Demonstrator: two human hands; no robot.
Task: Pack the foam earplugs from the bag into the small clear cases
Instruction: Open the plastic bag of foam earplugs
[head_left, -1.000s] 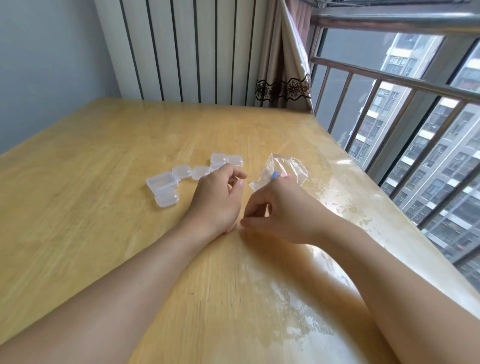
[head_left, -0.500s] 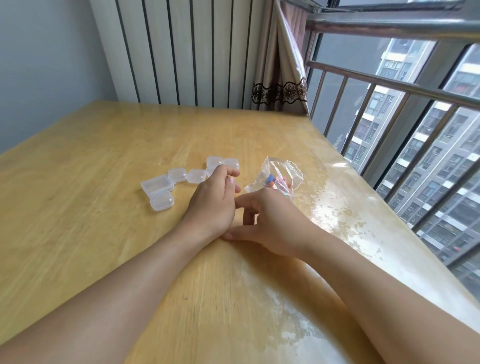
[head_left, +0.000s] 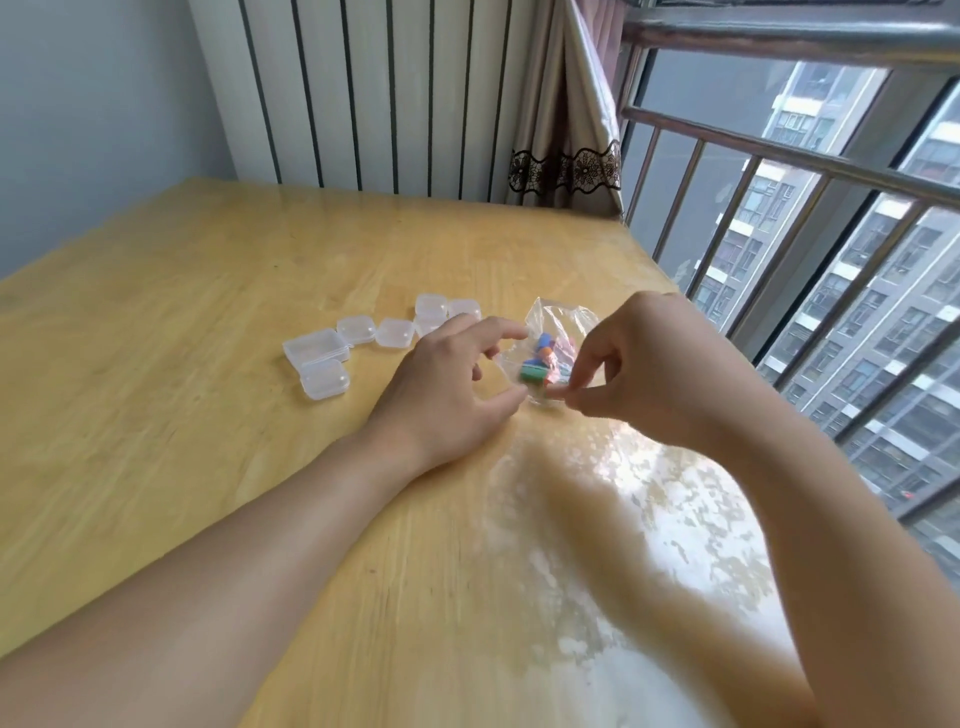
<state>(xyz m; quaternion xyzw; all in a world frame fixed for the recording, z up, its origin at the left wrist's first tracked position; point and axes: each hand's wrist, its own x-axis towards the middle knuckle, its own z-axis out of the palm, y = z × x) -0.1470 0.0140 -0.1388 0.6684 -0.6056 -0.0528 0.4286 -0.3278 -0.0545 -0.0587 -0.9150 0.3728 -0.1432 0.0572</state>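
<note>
A small clear plastic bag (head_left: 558, 322) lies on the wooden table (head_left: 208, 312) between my hands, with several coloured foam earplugs (head_left: 540, 358) inside, blue, orange and green. My right hand (head_left: 644, 374) pinches the bag's near edge between thumb and fingertips. My left hand (head_left: 447, 384) rests on the table just left of the bag, fingers spread and loosely curved toward it; whether they touch the plastic I cannot tell. Several small clear cases (head_left: 358, 338) sit closed in a loose cluster to the left of my left hand.
The table's right edge runs along a window with a metal railing (head_left: 779, 156). A white radiator (head_left: 374, 93) and a brown curtain (head_left: 566, 114) stand behind the far edge. Glare covers the table's near right part.
My hands have moved apart from their close pairing. The right hand has lifted and now pinches the bag's edge; the earplugs show more clearly between the hands.
</note>
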